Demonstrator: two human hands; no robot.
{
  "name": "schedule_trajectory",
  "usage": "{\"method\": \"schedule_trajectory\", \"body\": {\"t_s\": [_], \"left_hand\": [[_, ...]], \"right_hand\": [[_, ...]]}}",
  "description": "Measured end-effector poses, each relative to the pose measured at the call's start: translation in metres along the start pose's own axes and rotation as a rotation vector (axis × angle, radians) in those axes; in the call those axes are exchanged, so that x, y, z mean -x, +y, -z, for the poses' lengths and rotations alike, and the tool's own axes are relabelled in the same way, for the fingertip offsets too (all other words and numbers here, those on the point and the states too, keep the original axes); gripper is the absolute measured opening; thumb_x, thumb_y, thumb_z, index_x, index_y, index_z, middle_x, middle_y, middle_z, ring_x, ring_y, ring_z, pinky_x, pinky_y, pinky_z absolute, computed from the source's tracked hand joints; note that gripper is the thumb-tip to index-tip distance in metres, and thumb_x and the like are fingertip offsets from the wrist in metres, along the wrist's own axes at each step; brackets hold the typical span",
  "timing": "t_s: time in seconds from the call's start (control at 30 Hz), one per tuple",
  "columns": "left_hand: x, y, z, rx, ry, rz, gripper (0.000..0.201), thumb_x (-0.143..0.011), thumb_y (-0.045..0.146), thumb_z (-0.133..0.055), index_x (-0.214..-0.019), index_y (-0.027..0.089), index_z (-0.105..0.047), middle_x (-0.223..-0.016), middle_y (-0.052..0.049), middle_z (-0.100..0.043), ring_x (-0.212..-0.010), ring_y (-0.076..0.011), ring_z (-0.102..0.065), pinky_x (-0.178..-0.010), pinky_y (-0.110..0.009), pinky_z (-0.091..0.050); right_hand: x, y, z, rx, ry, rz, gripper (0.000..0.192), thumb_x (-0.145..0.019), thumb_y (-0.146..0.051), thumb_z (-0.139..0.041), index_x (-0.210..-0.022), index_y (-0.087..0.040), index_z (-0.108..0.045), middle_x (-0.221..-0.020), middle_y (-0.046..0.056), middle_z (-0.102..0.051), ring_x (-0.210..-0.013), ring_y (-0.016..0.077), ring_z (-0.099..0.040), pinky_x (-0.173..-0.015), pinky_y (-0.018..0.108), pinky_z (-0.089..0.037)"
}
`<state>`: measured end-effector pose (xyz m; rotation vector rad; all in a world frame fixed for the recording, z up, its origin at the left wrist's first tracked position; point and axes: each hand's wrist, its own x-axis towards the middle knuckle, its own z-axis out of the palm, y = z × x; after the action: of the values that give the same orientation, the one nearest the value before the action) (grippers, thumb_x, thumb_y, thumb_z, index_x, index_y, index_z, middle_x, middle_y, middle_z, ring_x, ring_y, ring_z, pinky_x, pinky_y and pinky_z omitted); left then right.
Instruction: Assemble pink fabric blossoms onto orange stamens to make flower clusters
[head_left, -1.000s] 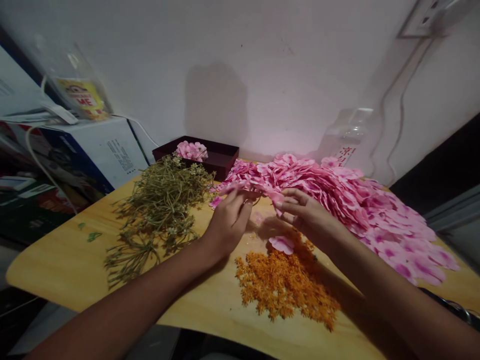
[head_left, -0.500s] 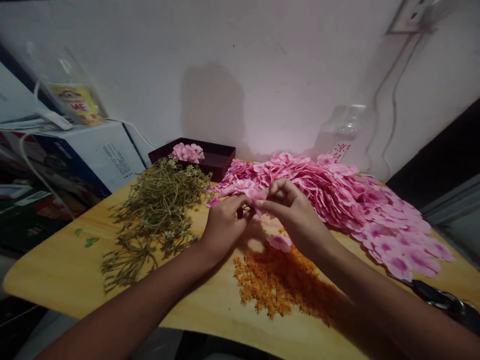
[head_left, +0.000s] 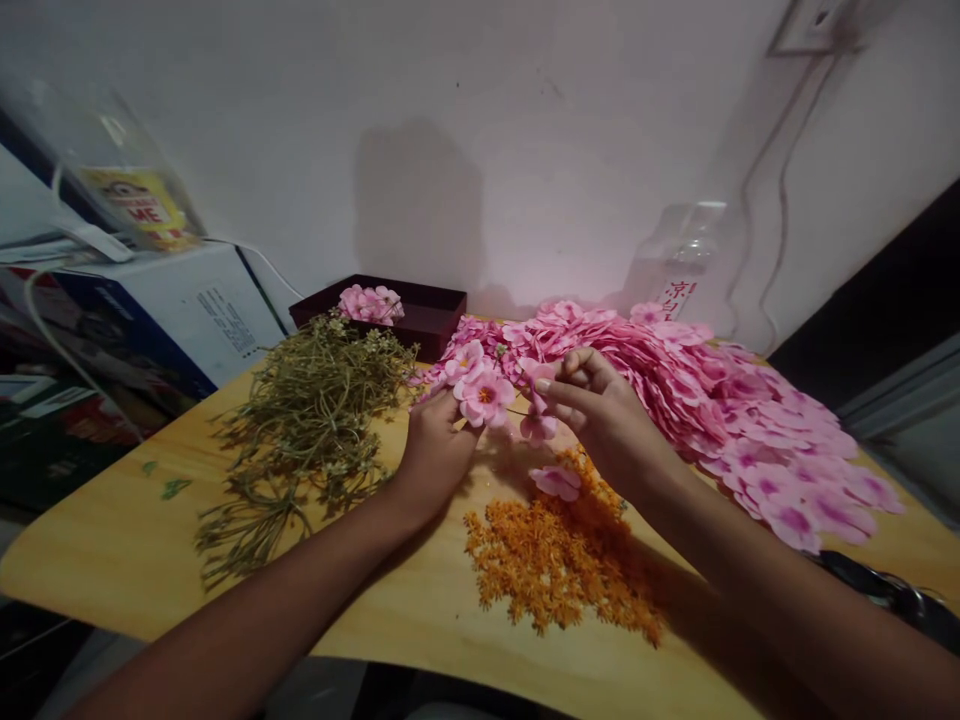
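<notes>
My left hand [head_left: 431, 445] holds up a sprig of pink artificial flowers [head_left: 480, 392] with orange centres, lifted off the wooden table [head_left: 120, 530]. My right hand [head_left: 600, 415] pinches a pink petal piece [head_left: 538, 425] just right of that sprig, the fingertips almost meeting the left hand's. A large heap of pink petals [head_left: 697, 400] lies behind and to the right of both hands. Below the hands sits a pile of small orange flower centres [head_left: 555, 560], with one loose pink petal [head_left: 556, 482] on top. A tangle of green stems [head_left: 315, 420] lies to the left.
A dark red box [head_left: 435, 305] with a few pink flowers [head_left: 370, 303] stands at the back by the white wall. A clear plastic bottle [head_left: 686, 270] stands behind the petals. White cartons [head_left: 172, 320] and a plastic bag [head_left: 120, 185] are at the left. A dark object [head_left: 885, 590] lies at the right edge.
Both hands rose from the tabletop and drew together. The left hand now shows a pink flower sprig facing up; the right hand moved left to it with a petal.
</notes>
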<state>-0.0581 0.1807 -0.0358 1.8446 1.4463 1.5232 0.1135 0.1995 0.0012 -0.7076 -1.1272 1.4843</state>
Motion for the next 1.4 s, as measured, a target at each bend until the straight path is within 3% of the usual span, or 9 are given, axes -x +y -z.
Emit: {"method": "schedule_trajectory", "body": {"t_s": [0.43,0.83,1.03,1.27,1.4], "left_hand": [[0.002,0.005,0.002,0.141,-0.104,0.007,0.020,-0.071,0.011,-0.062,-0.089,0.015,-0.068,-0.094,-0.008,-0.070,-0.089,-0.0204,-0.063,-0.085,-0.036,-0.048],[0.001,0.007,0.003,0.180,-0.084,0.046,0.021,-0.073,0.013,-0.061,-0.092,0.016,-0.069,-0.103,-0.008,-0.070,-0.089,-0.0188,-0.065,-0.084,-0.033,-0.051],[0.002,0.009,0.003,0.218,-0.046,0.036,0.020,-0.073,0.014,-0.062,-0.092,0.016,-0.068,-0.096,-0.007,-0.071,-0.086,-0.0179,-0.066,-0.081,-0.031,-0.052],[0.000,0.011,-0.001,0.262,0.009,0.030,0.021,-0.073,0.016,-0.065,-0.094,0.019,-0.067,-0.103,-0.006,-0.070,-0.095,-0.0167,-0.065,-0.092,-0.032,-0.048],[0.003,0.015,0.001,0.367,-0.102,0.092,0.024,-0.072,0.020,-0.067,-0.096,0.017,-0.067,-0.102,-0.009,-0.071,-0.095,-0.0198,-0.066,-0.089,-0.035,-0.051]], "right_hand": [[0.000,-0.005,0.000,0.008,0.011,-0.008,0.030,-0.067,-0.014,-0.074,-0.074,-0.022,-0.046,-0.068,-0.008,-0.050,-0.063,0.0072,-0.052,-0.063,0.022,-0.043],[-0.001,-0.006,0.002,-0.033,-0.008,-0.099,0.032,-0.063,-0.013,-0.075,-0.072,-0.022,-0.045,-0.066,-0.007,-0.048,-0.062,0.0086,-0.052,-0.057,0.022,-0.044],[-0.002,-0.009,0.003,-0.046,0.013,-0.137,0.033,-0.061,-0.013,-0.076,-0.071,-0.022,-0.045,-0.067,-0.006,-0.050,-0.061,0.0086,-0.052,-0.057,0.021,-0.045],[0.000,-0.009,0.000,-0.062,-0.040,-0.122,0.035,-0.061,-0.013,-0.077,-0.071,-0.022,-0.045,-0.066,-0.007,-0.052,-0.063,0.0076,-0.055,-0.063,0.021,-0.046],[0.004,-0.010,-0.005,-0.008,-0.088,-0.123,0.036,-0.061,-0.014,-0.077,-0.072,-0.022,-0.043,-0.068,-0.007,-0.054,-0.069,0.0097,-0.058,-0.065,0.023,-0.046]]}}
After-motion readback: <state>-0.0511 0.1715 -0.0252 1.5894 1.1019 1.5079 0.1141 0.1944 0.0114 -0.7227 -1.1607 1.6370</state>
